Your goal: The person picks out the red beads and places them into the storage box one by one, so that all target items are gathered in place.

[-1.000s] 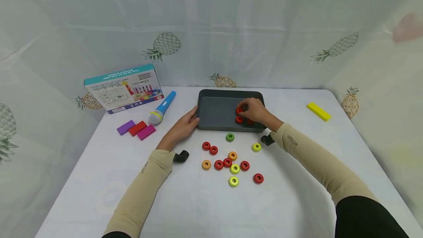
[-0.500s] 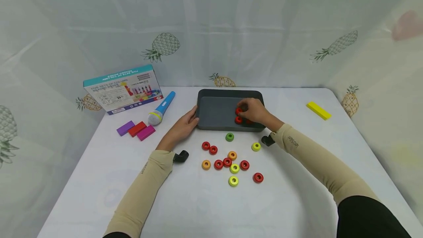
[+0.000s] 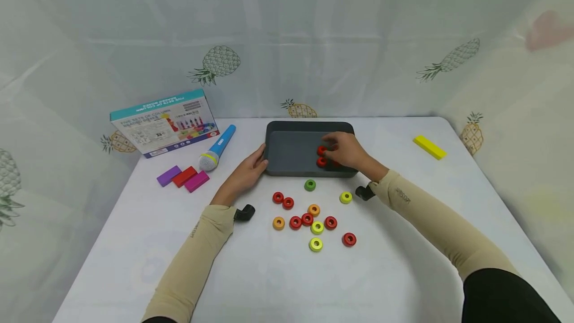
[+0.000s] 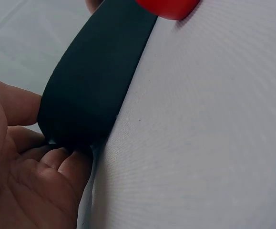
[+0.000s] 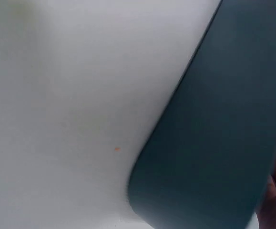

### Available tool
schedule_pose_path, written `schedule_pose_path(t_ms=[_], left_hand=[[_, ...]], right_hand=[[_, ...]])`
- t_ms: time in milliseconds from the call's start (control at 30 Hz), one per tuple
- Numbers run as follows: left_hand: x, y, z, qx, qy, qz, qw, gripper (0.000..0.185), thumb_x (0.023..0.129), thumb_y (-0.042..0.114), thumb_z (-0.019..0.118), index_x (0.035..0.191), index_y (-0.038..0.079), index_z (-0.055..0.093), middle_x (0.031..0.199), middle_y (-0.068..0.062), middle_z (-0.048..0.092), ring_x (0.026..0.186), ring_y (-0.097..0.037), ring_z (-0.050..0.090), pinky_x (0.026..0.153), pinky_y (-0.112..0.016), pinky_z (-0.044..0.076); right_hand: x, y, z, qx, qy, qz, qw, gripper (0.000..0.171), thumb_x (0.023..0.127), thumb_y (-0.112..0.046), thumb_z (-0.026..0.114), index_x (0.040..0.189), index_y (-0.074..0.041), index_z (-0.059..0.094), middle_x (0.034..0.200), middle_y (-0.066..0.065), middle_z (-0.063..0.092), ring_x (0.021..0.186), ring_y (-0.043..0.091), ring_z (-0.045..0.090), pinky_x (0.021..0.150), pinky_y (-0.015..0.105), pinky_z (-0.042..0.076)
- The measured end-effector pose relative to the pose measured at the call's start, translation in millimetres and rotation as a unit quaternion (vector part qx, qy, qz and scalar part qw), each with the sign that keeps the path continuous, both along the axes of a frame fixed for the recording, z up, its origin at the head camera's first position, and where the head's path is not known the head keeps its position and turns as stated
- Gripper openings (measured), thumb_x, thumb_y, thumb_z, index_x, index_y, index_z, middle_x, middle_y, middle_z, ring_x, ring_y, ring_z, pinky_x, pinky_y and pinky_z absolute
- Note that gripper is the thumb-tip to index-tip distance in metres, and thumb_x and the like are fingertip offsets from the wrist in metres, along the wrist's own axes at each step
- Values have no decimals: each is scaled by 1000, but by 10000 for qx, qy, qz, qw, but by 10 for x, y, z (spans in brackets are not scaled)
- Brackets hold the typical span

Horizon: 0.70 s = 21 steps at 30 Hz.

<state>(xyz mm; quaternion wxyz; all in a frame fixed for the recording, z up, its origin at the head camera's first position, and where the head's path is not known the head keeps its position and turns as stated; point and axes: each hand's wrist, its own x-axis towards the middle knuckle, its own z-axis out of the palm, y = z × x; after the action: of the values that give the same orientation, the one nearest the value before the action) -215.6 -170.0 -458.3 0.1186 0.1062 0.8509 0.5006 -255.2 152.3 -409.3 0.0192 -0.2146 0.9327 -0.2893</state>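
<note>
Little has moved since the earlier frames: the right hand (image 3: pixel 345 149) is kept inside the dark grey tray (image 3: pixel 289 156), its fingers now spread slightly wider over the red rings (image 3: pixel 321 156) on the tray floor, and the left hand (image 3: pixel 248 169) is still pressed against the tray's left end. In the left wrist view the thumb and curled fingers are seen clamped on the tray's corner (image 4: pixel 87 102), so the tray is held steady. The right hand's fingers are bent loosely over the rings; whether a ring is pinched or merely touched cannot be told, since the rings beneath the palm are partly hidden.

On the desk (image 3: pixel 251 278), in front of the tray, loose rings are scattered: a green ring (image 3: pixel 310 185) nearest the tray, then red, orange and yellow-green ones (image 3: pixel 316 244) further forward. A toy microphone (image 3: pixel 216 148), a printed box (image 3: pixel 164 122), three coloured blocks (image 3: pixel 183 177) and a yellow block (image 3: pixel 429 147) lie off to the sides.

The step in hand is judged to be the setting down of red rings in the tray. The next move would call for the right hand to be lifted clear of the tray wall and brought back over the scattered rings, while the tray is kept braced
</note>
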Motion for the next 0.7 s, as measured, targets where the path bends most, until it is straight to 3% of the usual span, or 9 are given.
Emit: schedule_pose_path(t_ms=[133, 467, 700], left_hand=[[4, -16, 7, 24, 11, -20, 10000, 63, 110, 27, 42, 164, 21, 12, 171, -2, 13, 158, -19, 16, 128, -41, 20], [-10, -12, -3, -14, -18, -20, 10000, 63, 110, 28, 42, 164, 23, 12, 171, 0, 14, 157, -18, 17, 128, -40, 21], [-20, -14, 15, 14, -44, -37, 10000, 63, 109, 27, 43, 164, 22, 12, 171, -1, 13, 158, -18, 16, 128, -40, 20]], right_hand=[[186, 20, 81, -127, 120, -102, 9998, 44, 91, -11, 73, 132, 2, 63, 132, 21, 64, 117, 37, 64, 95, 51, 56], [852, 186, 214, -795, 349, 59, 9962, 37, 86, -4, 78, 122, -4, 70, 122, 16, 68, 88, 26, 71, 79, 44, 62], [1123, 186, 196, -1221, 241, 247, 9919, 30, 84, 0, 79, 112, -4, 72, 113, 13, 71, 94, 30, 69, 79, 41, 63]])
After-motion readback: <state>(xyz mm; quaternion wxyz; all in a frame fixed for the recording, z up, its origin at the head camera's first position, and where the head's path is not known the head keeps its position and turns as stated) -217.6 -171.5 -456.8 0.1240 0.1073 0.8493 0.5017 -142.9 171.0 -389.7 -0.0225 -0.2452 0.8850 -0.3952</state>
